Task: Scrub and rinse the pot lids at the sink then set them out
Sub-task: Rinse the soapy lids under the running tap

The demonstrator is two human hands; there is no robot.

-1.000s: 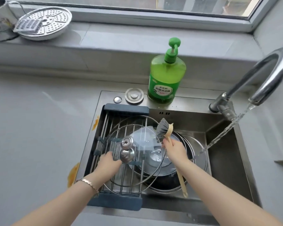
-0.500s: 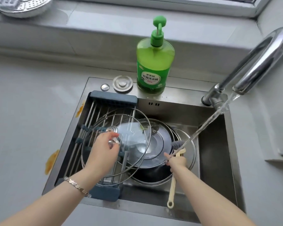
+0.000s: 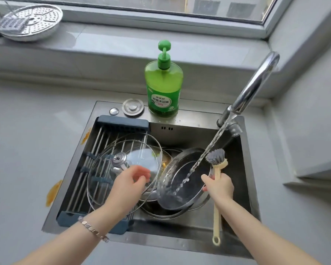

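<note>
Glass lids (image 3: 139,155), two stacked, lay on the rack (image 3: 101,144) over the sink's (image 3: 244,165) left side, the left hand (image 3: 130,185) hovering above, fingers loosely spread. A dark lid (image 3: 182,180) stood tilted mid-sink under the water stream (image 3: 212,144) (rinsing, I judged); the right hand (image 3: 220,187) gripped the brush (image 3: 216,160), thumb on that lid's rim. The next move called for turning it under the flow

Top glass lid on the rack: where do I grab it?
By its metal knob, coming straight down from above. The lid lies flat on the rack with the knob sticking up, and the glass around it is smooth and probably wet, so the knob is likely the surest hold.
</note>
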